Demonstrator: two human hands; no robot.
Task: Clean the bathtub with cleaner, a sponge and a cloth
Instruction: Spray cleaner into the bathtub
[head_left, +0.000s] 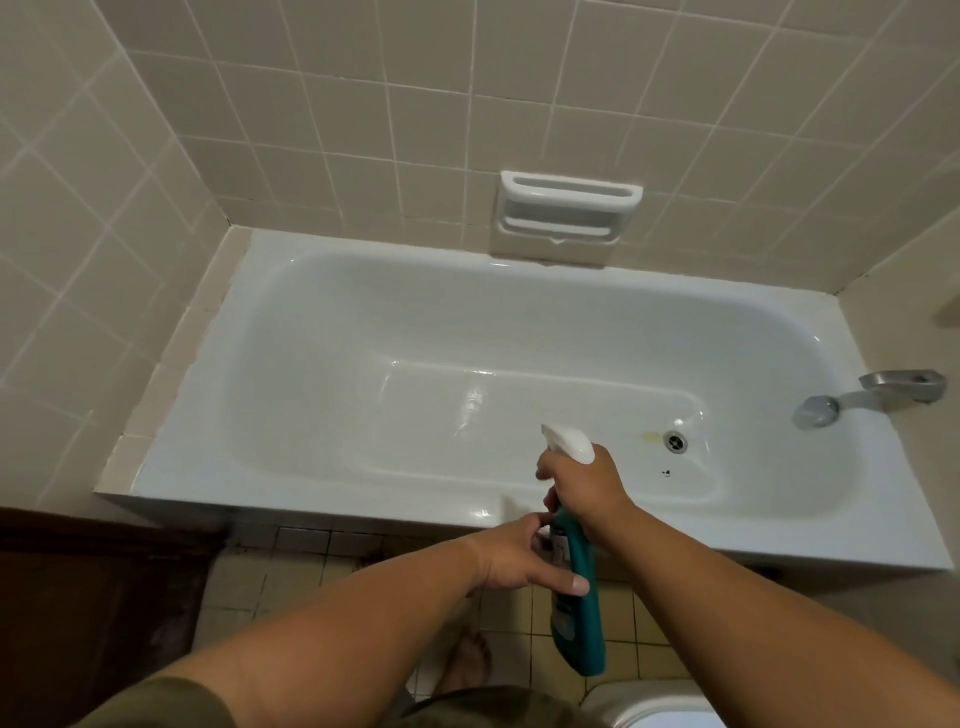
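Tub: the white glossy enamel bathtub (311, 499) fills the middle of the view, set into a corner. Its floor shines with reflections.
Drain end: a round metal drain (675, 441) sits at the right, with a faint yellowish stain (649, 436) just beside it and a small dark speck (666, 472) nearer the front.
Walls: beige square wall tiles (363, 130) with pale grout surround the tub on three sides. A white ceramic soap dish (566, 218) is set into the back wall.
Fittings: a grey metal spout (904, 384) juts from the right wall, above a round grey cap (815, 411).
Floor: small yellowish floor tiles (291, 577) with dark grout.
Cleaner: the teal plastic spray bottle (576, 623) with a white trigger head is held upright over the tub's front rim, nozzle toward the basin.
Right hand (582, 488): grip wrapped round the bottle's neck, below the trigger head.
Left hand (514, 556): thumb lies across the teal body and the fingers curl at its far side – seemingly pinching it, though they are partly hidden.
Cut off: a white toilet (654, 706) at the bottom edge and a dark brown wooden panel (78, 597) at the left are only partly in view.
Hard to make out: a bare foot (470, 660) – dim, between the arms.
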